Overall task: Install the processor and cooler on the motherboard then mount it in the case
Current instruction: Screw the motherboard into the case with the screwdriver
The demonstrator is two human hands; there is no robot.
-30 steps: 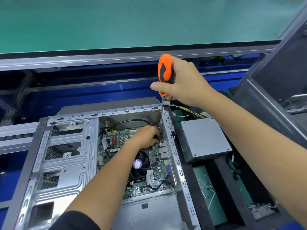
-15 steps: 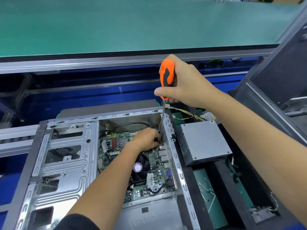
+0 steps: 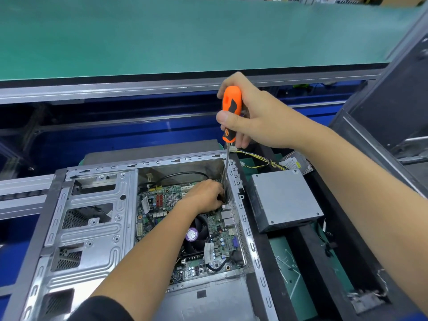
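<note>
Two hands at open case (image 3: 97, 230). Right hand (image 3: 252, 117) clenched round orange screwdriver (image 3: 230, 112), shaft upright, tip down by case's right wall. Left hand (image 3: 203, 195) fingers curled at shaft tip; what they hold: can't tell. Motherboard (image 3: 166, 205) w/ cooler (image 3: 199, 235) lies inside case. PSU (image 3: 284, 198) just right, outside.

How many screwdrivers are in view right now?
1: the orange-and-black-handled screwdriver, gripped by the right hand, shaft down inside the grey metal case. Others may be hidden.
</note>
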